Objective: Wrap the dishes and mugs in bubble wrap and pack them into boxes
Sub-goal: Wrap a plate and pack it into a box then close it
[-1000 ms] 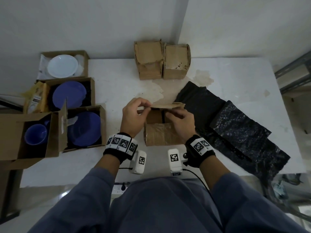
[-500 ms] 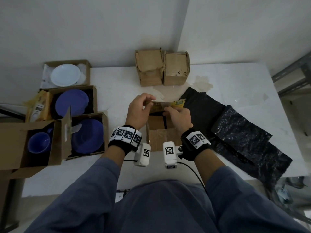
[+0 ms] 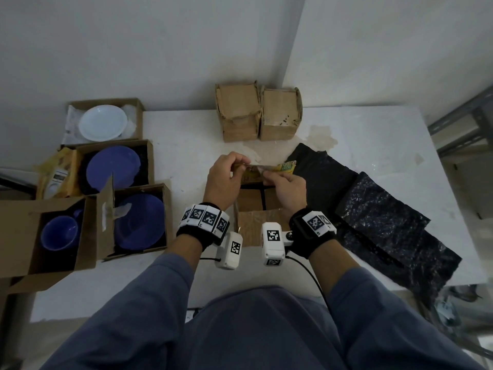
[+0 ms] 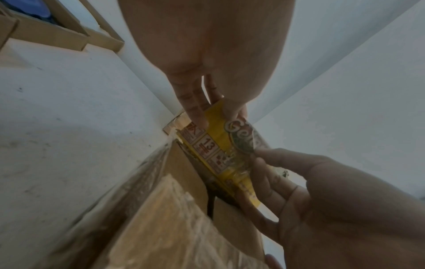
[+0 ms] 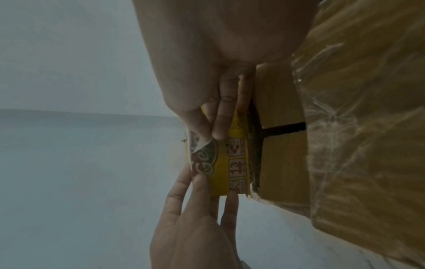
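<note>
Since the earlier frame the yellow-printed flap has been lifted higher above the centre box, pinched by the left hand and right hand; three plates and one mug are counted at frame left.

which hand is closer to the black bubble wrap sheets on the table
Right. The right hand pinches the yellow printed flap of the box just beside the black bubble wrap; the left hand pinches the flap's other end, farther from the wrap.
</note>
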`<state>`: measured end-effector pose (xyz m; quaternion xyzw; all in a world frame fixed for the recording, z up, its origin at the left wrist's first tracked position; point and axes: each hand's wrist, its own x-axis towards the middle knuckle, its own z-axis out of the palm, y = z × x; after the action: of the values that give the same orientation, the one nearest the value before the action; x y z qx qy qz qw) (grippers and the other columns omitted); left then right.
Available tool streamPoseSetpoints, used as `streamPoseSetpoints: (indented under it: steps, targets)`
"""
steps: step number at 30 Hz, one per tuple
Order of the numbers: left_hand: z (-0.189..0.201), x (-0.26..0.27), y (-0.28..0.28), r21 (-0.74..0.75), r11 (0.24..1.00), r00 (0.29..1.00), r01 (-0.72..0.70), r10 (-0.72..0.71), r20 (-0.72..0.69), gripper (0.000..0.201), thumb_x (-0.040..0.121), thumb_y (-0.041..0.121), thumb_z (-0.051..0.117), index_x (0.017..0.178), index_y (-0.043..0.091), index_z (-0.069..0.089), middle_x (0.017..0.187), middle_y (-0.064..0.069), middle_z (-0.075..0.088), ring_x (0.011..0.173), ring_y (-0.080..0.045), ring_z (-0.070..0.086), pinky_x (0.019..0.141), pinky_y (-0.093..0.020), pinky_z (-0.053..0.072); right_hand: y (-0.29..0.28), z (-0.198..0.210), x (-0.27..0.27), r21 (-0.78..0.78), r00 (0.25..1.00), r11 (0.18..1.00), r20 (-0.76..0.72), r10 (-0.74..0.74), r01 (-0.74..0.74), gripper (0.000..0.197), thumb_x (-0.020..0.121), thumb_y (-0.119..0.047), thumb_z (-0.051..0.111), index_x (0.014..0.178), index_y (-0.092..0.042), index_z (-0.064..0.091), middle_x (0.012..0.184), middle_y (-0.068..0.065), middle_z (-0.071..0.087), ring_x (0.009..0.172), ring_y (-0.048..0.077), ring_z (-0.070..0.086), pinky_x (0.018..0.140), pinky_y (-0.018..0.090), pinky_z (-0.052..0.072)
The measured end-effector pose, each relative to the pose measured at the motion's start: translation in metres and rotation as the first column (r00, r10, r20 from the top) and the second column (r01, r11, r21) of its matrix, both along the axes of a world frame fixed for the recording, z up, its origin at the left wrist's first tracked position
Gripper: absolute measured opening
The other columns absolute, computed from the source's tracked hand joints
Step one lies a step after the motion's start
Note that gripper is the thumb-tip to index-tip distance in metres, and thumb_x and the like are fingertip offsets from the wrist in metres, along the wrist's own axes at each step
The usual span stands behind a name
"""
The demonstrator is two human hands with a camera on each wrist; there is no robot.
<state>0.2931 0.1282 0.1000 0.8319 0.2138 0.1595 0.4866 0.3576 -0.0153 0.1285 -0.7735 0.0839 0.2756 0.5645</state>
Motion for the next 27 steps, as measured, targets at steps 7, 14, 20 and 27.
streamPoseSetpoints:
  steps: [7,14,20,27]
  targets:
    - [0.001,0.002,-0.001,0.055,0.998,0.999,-0.011,0.014,-0.050,0.022,0.092,0.013,0.058,0.097,0.033,0.065,0.099,0.003,0.058,0.094,-0.010,0.061,0.082,-0.034,0.056,0.000,0.007,-0.009,-0.054,0.997,0.996,-0.001,-0.077,0.077,0.030,0.074,-0.034,0.076,0.049,-0.020,0.067,0.059,-0.002,0.063,0.067,0.013,0.058,0.080,0.039,0.050]
    - [0.005,-0.012,-0.007,0.074,0.997,0.997,0.005,0.001,-0.080,0.018,0.090,0.018,0.057,0.095,0.034,0.065,0.095,0.005,0.056,0.090,-0.011,0.062,0.079,-0.043,0.055,-0.001,0.013,-0.028,-0.124,0.990,0.984,0.067,-0.123,0.131,0.019,0.066,-0.041,0.069,0.059,-0.024,0.072,0.058,-0.008,0.068,0.074,0.017,0.066,0.093,0.054,0.049]
    - [0.009,-0.016,-0.019,0.096,0.995,0.996,0.014,-0.005,-0.092,0.019,0.091,0.016,0.059,0.094,0.033,0.066,0.095,0.007,0.056,0.093,-0.008,0.061,0.078,-0.038,0.055,-0.010,0.017,-0.040,-0.187,0.973,0.959,0.127,-0.192,0.214,0.021,0.069,-0.046,0.072,0.060,-0.027,0.073,0.059,-0.013,0.066,0.073,0.011,0.062,0.095,0.044,0.043]
    - [0.013,-0.020,-0.030,0.227,0.972,0.993,0.053,-0.028,-0.114,0.012,0.092,0.018,0.061,0.094,0.029,0.065,0.094,0.011,0.053,0.085,0.000,0.054,0.065,-0.028,0.049,-0.022,0.022,-0.043,-0.140,0.966,0.957,0.099,-0.240,0.252,0.014,0.068,-0.040,0.075,0.063,-0.028,0.076,0.072,-0.014,0.072,0.081,0.012,0.068,0.081,0.034,0.053]
